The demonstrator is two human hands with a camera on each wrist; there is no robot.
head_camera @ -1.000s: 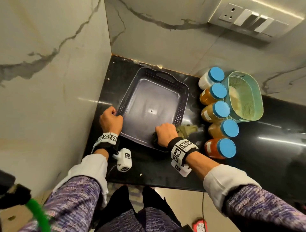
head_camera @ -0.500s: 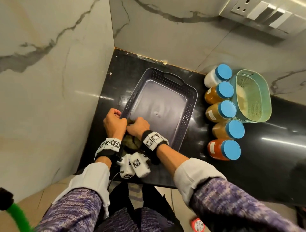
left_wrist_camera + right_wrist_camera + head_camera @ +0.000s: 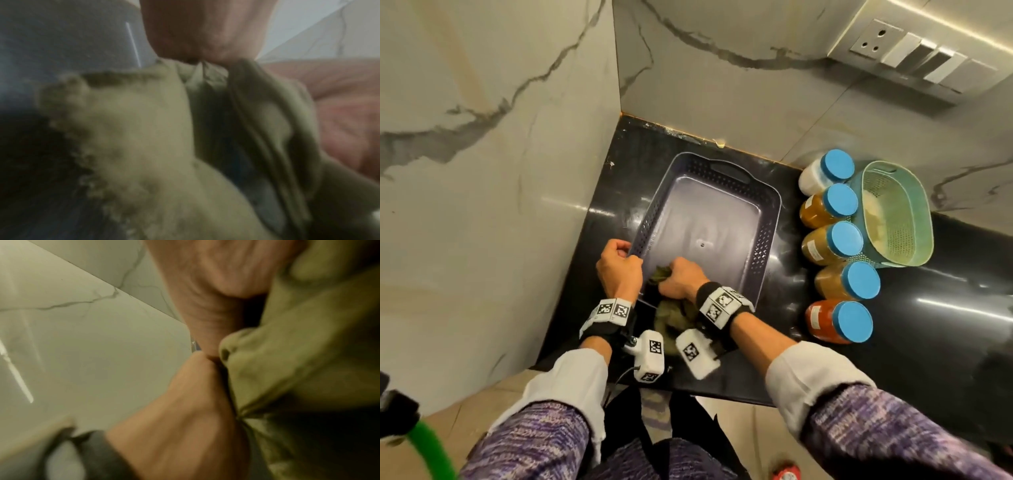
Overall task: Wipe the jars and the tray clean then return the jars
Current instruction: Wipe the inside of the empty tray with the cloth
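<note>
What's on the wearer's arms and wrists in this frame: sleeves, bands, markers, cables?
Both arms wear purple-and-white knit sleeves with white cuffs. The left hand and right hand are bare. Each wrist has a black band carrying white square-code marker tags, plus a white camera block with another code. A thin dark cable trails from the left block.

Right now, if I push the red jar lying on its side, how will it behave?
The red jar lies on its round side, so it would probably roll on the glossy black counter. It looks full, so likely heavy for its size. Whether glass or plastic, I cannot tell.

Glossy counter [image 3: 893, 308], seemingly plastic tray [image 3: 763, 246]
</note>
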